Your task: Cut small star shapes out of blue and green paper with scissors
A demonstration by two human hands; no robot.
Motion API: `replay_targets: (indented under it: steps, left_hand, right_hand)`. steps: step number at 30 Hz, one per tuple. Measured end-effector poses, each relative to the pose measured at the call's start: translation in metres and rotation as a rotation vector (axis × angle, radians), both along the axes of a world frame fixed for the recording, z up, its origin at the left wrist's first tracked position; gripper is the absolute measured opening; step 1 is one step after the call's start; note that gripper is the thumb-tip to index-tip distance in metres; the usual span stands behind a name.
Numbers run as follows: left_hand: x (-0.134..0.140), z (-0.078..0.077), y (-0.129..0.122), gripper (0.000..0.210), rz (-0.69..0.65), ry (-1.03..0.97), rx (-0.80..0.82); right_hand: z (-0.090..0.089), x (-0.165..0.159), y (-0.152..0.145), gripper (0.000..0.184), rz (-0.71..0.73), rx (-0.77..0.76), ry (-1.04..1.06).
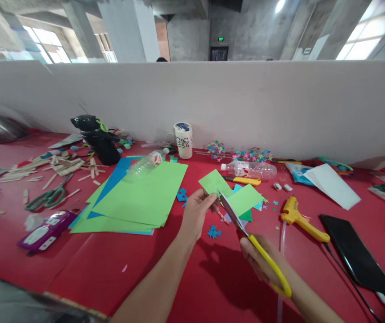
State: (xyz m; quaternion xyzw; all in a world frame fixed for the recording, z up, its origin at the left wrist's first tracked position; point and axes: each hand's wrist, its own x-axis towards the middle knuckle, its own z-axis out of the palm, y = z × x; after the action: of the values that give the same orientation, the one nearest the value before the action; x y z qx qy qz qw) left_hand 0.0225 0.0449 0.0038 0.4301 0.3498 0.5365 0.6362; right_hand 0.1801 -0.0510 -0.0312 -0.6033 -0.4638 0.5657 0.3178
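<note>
Between the thumb and fingers of my left hand (197,211) is a small green paper piece (215,181), held up above the red table. My right hand (261,258) grips yellow-handled scissors (269,264), their blades pointing up and left with the tips at the paper's lower right edge. How far the blades are apart is hard to make out. Behind the blades lies another green paper piece (246,199) on blue and darker green scraps. Blue paper cut-outs (214,232) rest on the table just below my left hand.
Left of my hands, large green sheets (138,197) lie under a plastic bottle (148,163). A yellow glue gun (301,219) and a black phone (356,253) lie at the right. A yellow cutter (247,181), second bottle (251,170) and white cup (183,141) stand or lie farther back.
</note>
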Motion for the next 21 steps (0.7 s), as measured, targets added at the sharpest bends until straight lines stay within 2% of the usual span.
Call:
replay_targets:
  steps: [13, 21]
  left_hand:
    - [-0.0044, 0.0005, 0.0051, 0.016, 0.069, -0.027, -0.015]
    - [-0.002, 0.0039, 0.001, 0.013, -0.037, -0.044, -0.032]
  right_hand:
    - [-0.0017, 0.0019, 0.0002, 0.05, 0.056, 0.022, -0.035]
    - [-0.0006, -0.0018, -0.0011, 0.052, 0.004, 0.04, 0.027]
